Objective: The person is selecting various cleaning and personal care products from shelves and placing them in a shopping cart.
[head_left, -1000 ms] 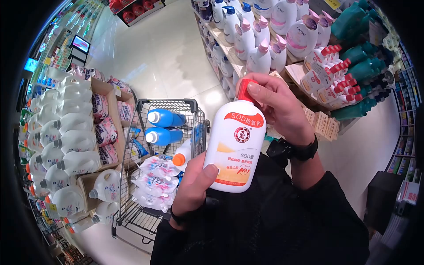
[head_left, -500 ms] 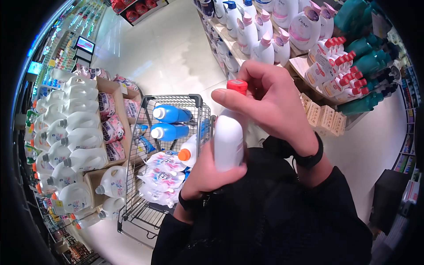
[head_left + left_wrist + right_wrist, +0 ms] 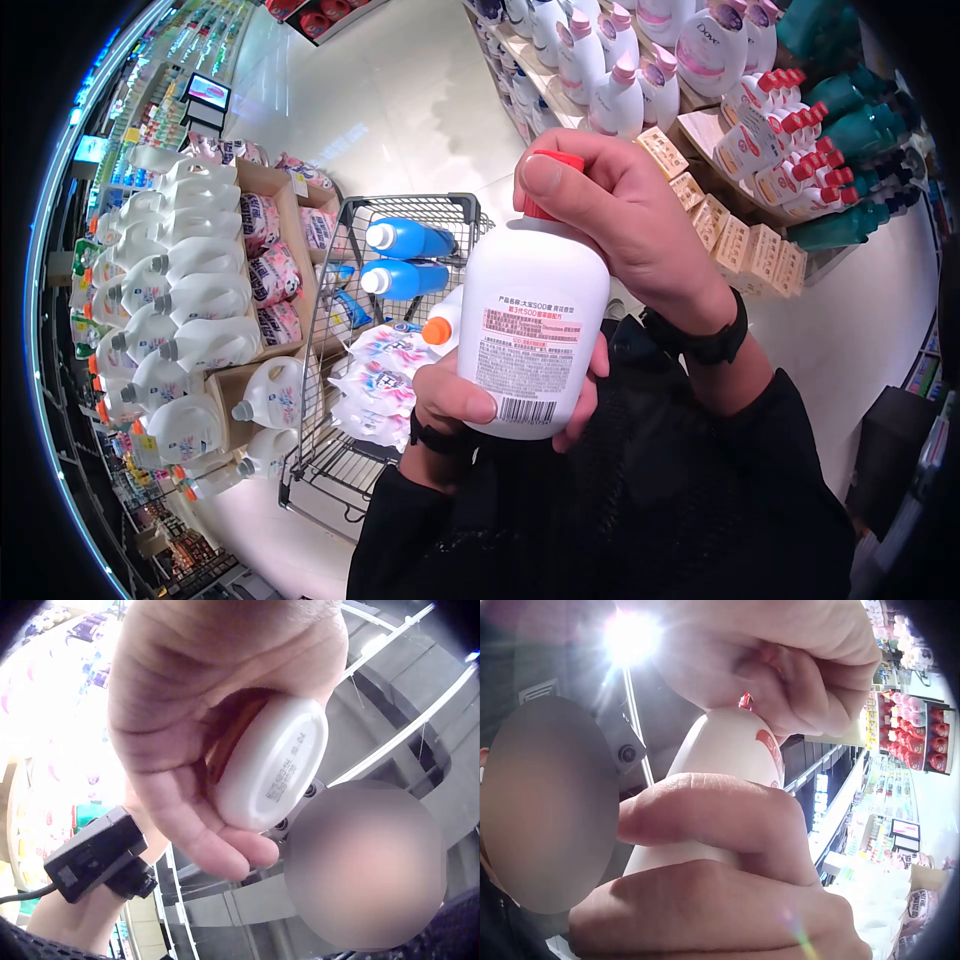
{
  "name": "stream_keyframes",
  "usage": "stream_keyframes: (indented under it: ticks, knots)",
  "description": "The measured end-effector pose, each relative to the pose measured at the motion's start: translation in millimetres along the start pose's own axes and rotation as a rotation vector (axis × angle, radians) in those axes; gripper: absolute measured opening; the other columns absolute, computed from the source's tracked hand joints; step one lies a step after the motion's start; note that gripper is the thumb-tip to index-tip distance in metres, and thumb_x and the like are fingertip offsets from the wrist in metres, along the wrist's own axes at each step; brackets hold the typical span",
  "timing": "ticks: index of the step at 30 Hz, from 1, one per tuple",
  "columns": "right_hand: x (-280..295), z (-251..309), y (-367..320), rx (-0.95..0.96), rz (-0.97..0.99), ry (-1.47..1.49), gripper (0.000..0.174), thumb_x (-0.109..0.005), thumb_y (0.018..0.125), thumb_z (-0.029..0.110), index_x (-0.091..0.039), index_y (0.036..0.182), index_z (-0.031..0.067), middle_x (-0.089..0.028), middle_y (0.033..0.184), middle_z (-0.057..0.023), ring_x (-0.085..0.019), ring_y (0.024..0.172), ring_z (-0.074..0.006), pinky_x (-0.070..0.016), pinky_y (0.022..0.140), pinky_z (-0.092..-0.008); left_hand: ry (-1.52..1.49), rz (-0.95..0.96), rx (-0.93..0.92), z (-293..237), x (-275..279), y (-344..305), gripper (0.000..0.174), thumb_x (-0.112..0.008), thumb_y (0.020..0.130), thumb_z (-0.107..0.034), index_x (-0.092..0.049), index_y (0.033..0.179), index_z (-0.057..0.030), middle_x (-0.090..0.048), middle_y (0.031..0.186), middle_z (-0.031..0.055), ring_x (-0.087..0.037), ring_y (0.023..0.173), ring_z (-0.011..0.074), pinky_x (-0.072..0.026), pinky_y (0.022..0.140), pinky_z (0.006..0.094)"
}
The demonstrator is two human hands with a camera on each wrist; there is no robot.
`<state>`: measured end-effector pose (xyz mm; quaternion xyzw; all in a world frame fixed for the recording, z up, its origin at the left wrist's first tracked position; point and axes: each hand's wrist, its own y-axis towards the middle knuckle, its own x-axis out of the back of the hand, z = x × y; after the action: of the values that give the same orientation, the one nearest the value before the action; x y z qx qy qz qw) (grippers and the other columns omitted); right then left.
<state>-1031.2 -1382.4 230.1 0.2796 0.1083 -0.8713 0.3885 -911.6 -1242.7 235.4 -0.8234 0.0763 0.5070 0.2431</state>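
Observation:
A white lotion bottle (image 3: 536, 290) with a red cap is held up before the chest, its back label with small print and a barcode facing the head camera. My left hand (image 3: 455, 395) grips the lower part, thumb across the front beside the barcode and fingertips showing at the far side. In the left wrist view the bottle's base (image 3: 285, 769) shows a stamped code, with the fingers curled round the body. Up at the top, my right hand (image 3: 620, 200) pinches the red cap (image 3: 545, 200) between thumb and curled fingers.
A wire shopping cart (image 3: 345, 250) stands at the left, holding blue bottles (image 3: 410, 240), an orange-capped bottle and white packs (image 3: 375, 375). Beyond it, white jugs (image 3: 205, 260) fill a display. Pump bottles (image 3: 615, 100), red-capped bottles (image 3: 750, 145) and small boxes (image 3: 735, 245) crowd the right shelf.
The bottle has been turned about its long axis, from its front label past its narrow side to its back label. My right hand briefly loosened from the cap and now pinches it again.

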Motion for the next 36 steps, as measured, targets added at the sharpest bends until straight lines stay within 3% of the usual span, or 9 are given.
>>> stream_keyframes:
  ticks: [4,8,11,14,17,23,26,30,36]
  knots:
    - [3,1,-1,-0.057,0.061,-0.081,0.026,-0.061,0.095,0.029,-0.06,0.088,0.0037,-0.055,0.079,0.0038,-0.049,0.071,-0.0017,-0.0401,0.062,-0.0177,0.036,-0.005,-0.011,0,4,-2,0.082,-0.074,0.054,-0.022,-0.039,0.112,0.0245,-0.057,0.087,0.0329,-0.063,0.069,0.0383,-0.0546,0.059,0.0406]
    - [-2,-3,4,-0.025,0.06,-0.174,0.024,-0.069,0.089,0.025,-0.063,0.088,0.0011,-0.058,0.071,0.0044,-0.051,0.065,-0.0009,-0.0398,0.057,-0.0188,0.088,-0.004,-0.064,1,20,-7,0.075,-0.072,0.058,-0.019,-0.042,0.116,0.0188,-0.058,0.095,0.0257,-0.064,0.079,0.0334,-0.0546,0.068,0.0377]
    - [0,-12,8,-0.033,0.092,-0.391,0.018,-0.07,0.087,0.017,-0.063,0.086,0.0,-0.056,0.069,0.004,-0.048,0.064,-0.0013,-0.0378,0.057,-0.0195,0.882,-0.292,-0.23,-1,39,-9,0.059,-0.066,0.067,-0.008,-0.047,0.123,-0.0023,-0.063,0.097,0.0089,-0.064,0.089,0.0241,-0.0506,0.08,0.0345]
    - [-3,-30,17,-0.114,0.106,-0.665,0.02,-0.07,0.085,0.016,-0.062,0.086,-0.0022,-0.056,0.066,0.0009,-0.048,0.061,-0.0044,-0.0381,0.055,-0.0215,1.307,-0.649,-0.422,7,73,-6,0.067,-0.072,0.059,-0.006,-0.045,0.12,-0.0035,-0.062,0.099,0.0169,-0.062,0.094,0.0381,-0.0493,0.083,0.0409]
    - [-18,-59,32,-0.122,0.179,-0.881,0.021,-0.07,0.085,0.016,-0.06,0.087,-0.0026,-0.057,0.064,-0.0041,-0.051,0.059,-0.0081,-0.0411,0.055,-0.0248,1.282,-0.845,-0.492,15,99,-18,0.071,-0.075,0.058,-0.004,-0.045,0.122,-0.0034,-0.059,0.106,0.0179,-0.059,0.101,0.0383,-0.0485,0.086,0.0415]
    - [-67,-107,81,-0.161,0.506,-1.119,0.018,-0.065,0.085,0.012,-0.054,0.093,0.0001,-0.062,0.068,-0.0165,-0.063,0.063,-0.0328,-0.0475,0.058,-0.038,1.346,-1.122,-0.766,26,191,-55,0.071,-0.076,0.065,-0.006,-0.043,0.128,-0.0026,-0.054,0.114,0.0202,-0.052,0.11,0.0389,-0.0444,0.092,0.0435]
    - [-82,-143,121,-0.022,0.575,-1.389,0.017,-0.064,0.084,0.011,-0.052,0.091,0.0004,-0.063,0.071,-0.0214,-0.063,0.069,-0.0407,-0.0483,0.061,-0.0454,1.424,-1.364,-0.296,34,219,-89,0.059,-0.073,0.075,-0.021,-0.047,0.125,-0.0022,-0.058,0.117,0.018,-0.053,0.113,0.0357,-0.0444,0.094,0.042]
    - [-57,-230,183,0.016,0.753,-1.543,0.022,-0.066,0.08,0.015,-0.054,0.09,-0.0007,-0.063,0.071,-0.0223,-0.064,0.069,-0.0407,-0.0501,0.062,-0.0468,1.216,-1.315,-0.213,55,249,-125,0.042,-0.071,0.078,-0.02,-0.057,0.113,-0.003,-0.066,0.103,0.0125,-0.061,0.1,0.0315,-0.0484,0.085,0.0415]
    - [-24,-354,231,-0.113,1.041,-1.971,0.028,-0.064,0.077,0.019,-0.059,0.094,-0.0026,-0.067,0.082,-0.0229,-0.067,0.079,-0.0396,-0.0543,0.072,-0.0468,1.095,-1.279,-0.108,65,261,-144,0.042,-0.072,0.076,-0.021,-0.059,0.113,-0.0053,-0.067,0.096,0.0138,-0.064,0.09,0.0328,-0.0504,0.079,0.0423]
